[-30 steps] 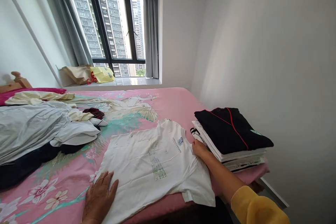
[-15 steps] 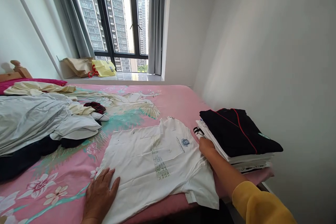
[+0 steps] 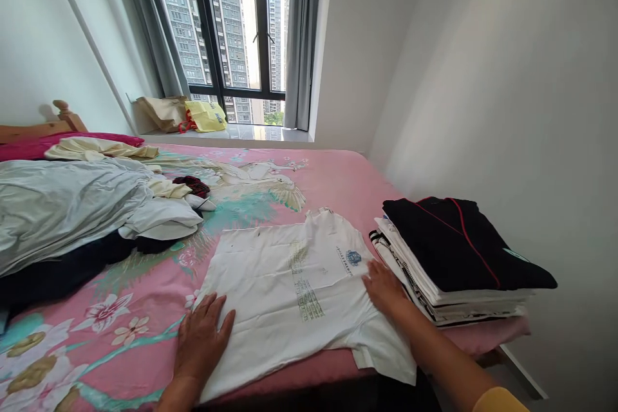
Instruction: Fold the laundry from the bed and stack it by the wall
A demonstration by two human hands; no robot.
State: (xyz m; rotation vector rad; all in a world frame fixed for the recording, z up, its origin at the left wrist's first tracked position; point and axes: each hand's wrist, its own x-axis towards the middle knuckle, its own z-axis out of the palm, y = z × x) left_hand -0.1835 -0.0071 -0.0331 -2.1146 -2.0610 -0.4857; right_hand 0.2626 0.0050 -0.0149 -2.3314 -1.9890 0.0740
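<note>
A white T-shirt [image 3: 270, 290] with green print and a blue crest lies spread sideways on the bed, its collar toward the right. My left hand [image 3: 205, 338] rests flat on the shirt's hem end, fingers apart. On the chest and shoulder part, below the crest, my right hand [image 3: 382, 286] lies with its fingers stretched out over the cloth. One sleeve [image 3: 386, 347] hangs toward the bed's near edge. Close to the right of my right hand stands a stack of folded clothes [image 3: 434, 306], with a black garment [image 3: 463, 244] with red piping on top.
A heap of loose clothes [image 3: 72, 206] covers the bed's left side. The pink flowered bedsheet [image 3: 333, 174] stretches toward the window. A paper bag [image 3: 164, 112] and a yellow bag [image 3: 206, 116] sit on the sill. A white wall [image 3: 483, 109] borders the right side.
My right hand has come away from the side of the folded stack and moved onto the shirt near the crest. My left hand stays on the hem end. The view has shifted slightly.
</note>
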